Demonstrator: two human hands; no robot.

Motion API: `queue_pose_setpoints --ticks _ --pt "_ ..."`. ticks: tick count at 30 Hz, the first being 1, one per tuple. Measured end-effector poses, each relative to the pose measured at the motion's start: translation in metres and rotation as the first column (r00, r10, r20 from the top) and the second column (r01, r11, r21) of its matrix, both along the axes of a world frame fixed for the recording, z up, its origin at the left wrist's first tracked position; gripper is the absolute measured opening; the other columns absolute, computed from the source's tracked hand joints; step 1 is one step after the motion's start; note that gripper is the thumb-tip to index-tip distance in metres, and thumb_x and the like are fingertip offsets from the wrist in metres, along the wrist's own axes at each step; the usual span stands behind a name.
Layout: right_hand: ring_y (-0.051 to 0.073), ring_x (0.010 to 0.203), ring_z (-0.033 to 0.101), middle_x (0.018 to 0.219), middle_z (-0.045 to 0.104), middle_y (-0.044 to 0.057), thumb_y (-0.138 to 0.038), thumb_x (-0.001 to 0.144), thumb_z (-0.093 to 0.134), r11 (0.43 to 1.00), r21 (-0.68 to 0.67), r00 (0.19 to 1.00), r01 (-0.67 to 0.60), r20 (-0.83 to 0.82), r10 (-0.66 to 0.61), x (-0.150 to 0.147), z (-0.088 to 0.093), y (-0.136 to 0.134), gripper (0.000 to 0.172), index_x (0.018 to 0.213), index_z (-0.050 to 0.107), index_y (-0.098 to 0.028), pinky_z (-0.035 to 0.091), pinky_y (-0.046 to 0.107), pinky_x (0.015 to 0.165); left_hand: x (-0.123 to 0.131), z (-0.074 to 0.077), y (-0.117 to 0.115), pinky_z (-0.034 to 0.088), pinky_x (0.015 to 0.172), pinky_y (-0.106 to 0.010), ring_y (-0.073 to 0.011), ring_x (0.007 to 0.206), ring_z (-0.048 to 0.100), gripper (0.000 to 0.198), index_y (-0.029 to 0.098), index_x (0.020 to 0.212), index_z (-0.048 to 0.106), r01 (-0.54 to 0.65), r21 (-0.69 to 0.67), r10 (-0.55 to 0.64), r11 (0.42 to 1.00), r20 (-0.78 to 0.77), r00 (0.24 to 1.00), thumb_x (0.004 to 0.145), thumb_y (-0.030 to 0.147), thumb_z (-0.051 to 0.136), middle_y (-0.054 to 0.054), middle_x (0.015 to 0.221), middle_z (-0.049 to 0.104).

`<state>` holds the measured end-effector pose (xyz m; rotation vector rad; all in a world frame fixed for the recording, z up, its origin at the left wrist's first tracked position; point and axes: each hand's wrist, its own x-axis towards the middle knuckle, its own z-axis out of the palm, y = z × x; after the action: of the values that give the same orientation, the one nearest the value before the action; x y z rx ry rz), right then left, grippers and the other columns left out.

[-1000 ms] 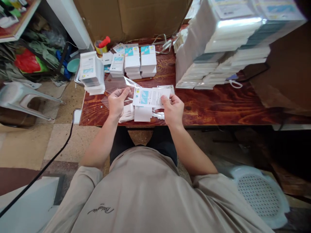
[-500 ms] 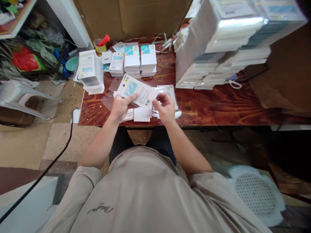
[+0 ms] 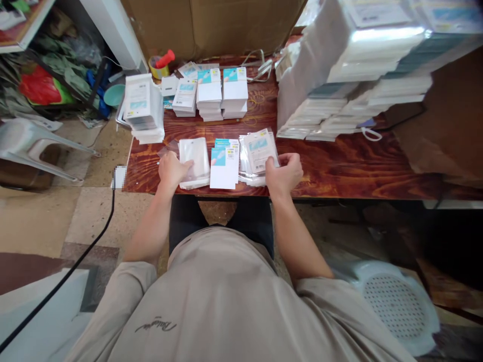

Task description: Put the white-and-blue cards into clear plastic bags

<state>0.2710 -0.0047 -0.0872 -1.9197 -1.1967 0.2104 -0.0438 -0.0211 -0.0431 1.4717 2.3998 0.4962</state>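
My left hand (image 3: 172, 170) is at the left side of a stack of clear plastic bags (image 3: 196, 158), its thumb stretched onto the top bag and its fingers partly hidden. Beside it lies a small pile of white and blue printed cards (image 3: 223, 168), fanned upward. My right hand (image 3: 285, 173) is at the lower right corner of a printed card in a clear bag (image 3: 258, 150). Its thumb touches that corner, with the fingers apart from it on the right. This card lies slightly tilted on a pile of bagged cards (image 3: 247, 177).
Stacks of cards (image 3: 209, 95) stand along the back of the wooden table (image 3: 358, 171). A taller stack (image 3: 139, 103) is at the left edge. Tall stacks of bagged cards (image 3: 339, 75) rise at the right. A tape roll (image 3: 158, 70) and a cable (image 3: 260, 70) lie behind.
The printed card held between both hands now lies on the right pile. My hands have moved apart, the left to the clear bags and the right outward.
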Motion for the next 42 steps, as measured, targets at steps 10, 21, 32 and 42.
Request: queue_pose_setpoints --ticks 10,21,32,42 --pt "0.032 0.114 0.061 0.122 0.072 0.014 -0.043 0.095 0.070 0.457 -0.265 0.303 -0.849 0.464 0.832 -0.054 0.048 -0.043 0.034 0.116 0.071 -0.016 0.046 0.045 0.097 -0.018 0.005 0.004 0.051 0.087 -0.046 -0.0354 0.092 0.073 0.020 0.020 0.080 0.076 0.046 0.014 -0.046 0.999 0.013 0.999 0.087 0.038 0.069 -0.015 0.089 0.078" --pt "0.021 0.086 0.071 0.096 0.078 0.009 -0.032 0.107 0.048 0.687 0.105 0.688 -0.719 0.245 0.683 -0.044 0.061 -0.049 0.029 0.106 0.074 -0.018 0.055 0.032 0.078 0.019 0.002 0.011 0.063 0.078 -0.037 -0.0217 0.079 0.078 0.035 0.021 0.090 0.056 -0.372 0.276 -0.149 0.886 0.930 0.335 0.074 0.020 0.086 -0.002 0.080 0.075" --pt "0.012 0.058 0.059 0.070 0.063 -0.003 -0.061 0.086 0.073 0.902 0.290 0.557 -0.320 -0.713 0.427 -0.066 0.037 -0.048 0.041 0.085 0.068 -0.020 0.058 0.025 0.050 0.053 0.013 0.007 0.063 0.079 -0.035 -0.0185 0.076 0.075 0.041 0.019 0.086 0.065 -0.393 0.275 -0.235 0.878 0.961 0.148 0.064 0.031 0.098 -0.001 0.079 0.075" --pt "0.009 0.050 0.049 0.057 0.056 -0.003 -0.062 0.086 0.075 0.776 0.295 0.381 -0.558 -0.739 0.555 -0.092 0.038 -0.055 0.050 0.064 0.061 -0.019 0.041 0.022 0.046 0.046 0.023 -0.011 0.065 0.086 -0.039 -0.0242 0.093 0.078 0.050 0.020 0.091 0.070 -0.365 0.332 -0.256 0.870 0.936 0.241 0.056 0.036 0.101 -0.006 0.098 0.081"
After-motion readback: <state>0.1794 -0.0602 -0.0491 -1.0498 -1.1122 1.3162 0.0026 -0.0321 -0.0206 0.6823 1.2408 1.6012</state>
